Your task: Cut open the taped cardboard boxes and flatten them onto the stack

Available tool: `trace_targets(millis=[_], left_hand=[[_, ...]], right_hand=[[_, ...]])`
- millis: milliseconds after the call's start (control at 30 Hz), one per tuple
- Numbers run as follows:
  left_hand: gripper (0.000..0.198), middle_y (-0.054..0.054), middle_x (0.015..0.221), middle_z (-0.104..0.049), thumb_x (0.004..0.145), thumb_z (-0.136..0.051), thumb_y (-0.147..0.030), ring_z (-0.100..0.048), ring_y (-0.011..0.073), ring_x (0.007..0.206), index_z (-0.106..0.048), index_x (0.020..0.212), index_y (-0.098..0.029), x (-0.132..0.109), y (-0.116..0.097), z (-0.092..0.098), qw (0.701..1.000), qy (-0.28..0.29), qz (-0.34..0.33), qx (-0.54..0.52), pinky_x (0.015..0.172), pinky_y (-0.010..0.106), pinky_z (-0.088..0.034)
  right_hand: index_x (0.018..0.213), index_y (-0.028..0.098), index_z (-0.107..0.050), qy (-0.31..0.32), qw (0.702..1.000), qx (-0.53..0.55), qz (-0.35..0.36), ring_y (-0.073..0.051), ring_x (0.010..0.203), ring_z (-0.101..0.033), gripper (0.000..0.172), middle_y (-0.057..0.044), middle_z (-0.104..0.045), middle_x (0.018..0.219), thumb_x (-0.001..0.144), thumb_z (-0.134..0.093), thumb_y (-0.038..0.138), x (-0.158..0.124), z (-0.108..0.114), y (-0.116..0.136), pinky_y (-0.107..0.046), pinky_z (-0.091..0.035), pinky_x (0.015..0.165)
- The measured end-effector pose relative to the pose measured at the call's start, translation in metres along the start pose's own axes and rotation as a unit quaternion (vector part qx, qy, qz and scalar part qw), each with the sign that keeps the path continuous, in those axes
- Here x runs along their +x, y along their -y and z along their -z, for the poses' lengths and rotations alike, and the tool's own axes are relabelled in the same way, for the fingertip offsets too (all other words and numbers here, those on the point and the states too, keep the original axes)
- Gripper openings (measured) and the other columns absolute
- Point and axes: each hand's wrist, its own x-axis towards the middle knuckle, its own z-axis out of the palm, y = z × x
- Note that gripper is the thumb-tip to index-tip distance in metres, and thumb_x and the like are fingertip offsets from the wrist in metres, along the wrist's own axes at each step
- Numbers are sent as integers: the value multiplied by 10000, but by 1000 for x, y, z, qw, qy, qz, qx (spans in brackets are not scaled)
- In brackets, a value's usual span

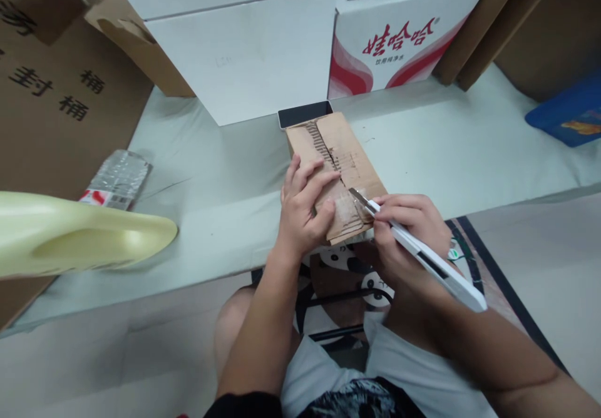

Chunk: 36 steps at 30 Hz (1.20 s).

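Observation:
A small brown cardboard box (345, 149) lies on the pale table (225, 205) near its front edge. Its top is torn along a ragged strip that shows the corrugation. My left hand (303, 208) lies on the near end of the box, fingers curled over it and pressing it down. My right hand (408, 230) is closed around a white utility knife (422, 252). The knife's metal blade points at the box top, just right of my left fingers.
A phone (304, 114) lies behind the box. Large white cartons (248, 49), one with red print (399, 36), stand at the back. A crushed plastic bottle (117, 180) and a cream plastic object (79, 233) are left. A blue item (570, 114) sits far right.

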Motion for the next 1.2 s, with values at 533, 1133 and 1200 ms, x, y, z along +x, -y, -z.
trace_targets(millis=[533, 1133, 1200], left_hand=[[411, 66, 1443, -545, 933, -439, -418, -297, 319, 1503, -631, 1258, -255, 0, -1, 1, 1000, -7, -9, -14, 1252, 555, -208], [390, 50, 1464, -534, 925, -458, -396, -257, 329, 1522, -630, 1253, -275, -1, -2, 0, 1000, 1, 12, -6, 1235, 563, -232], [387, 49, 1454, -541, 919, -459, -392, -271, 327, 1515, -630, 1247, -278, 0, -2, 0, 1000, -5, 9, -4, 1234, 564, -236]], right_hand=[[949, 245, -624, -2, 999, -4, 51, -197, 854, -712, 217, -36, -676, 912, 817, -639, 73, 2, -2, 0, -363, -624, 751], [916, 228, -601, 5, 1000, 25, 15, -188, 833, -677, 40, -49, -669, 882, 903, -587, 193, 4, -8, 4, -347, -571, 727], [901, 230, -598, 0, 1000, 29, 12, -189, 828, -677, 32, -46, -668, 869, 917, -575, 214, 4, -8, 4, -346, -563, 715]])
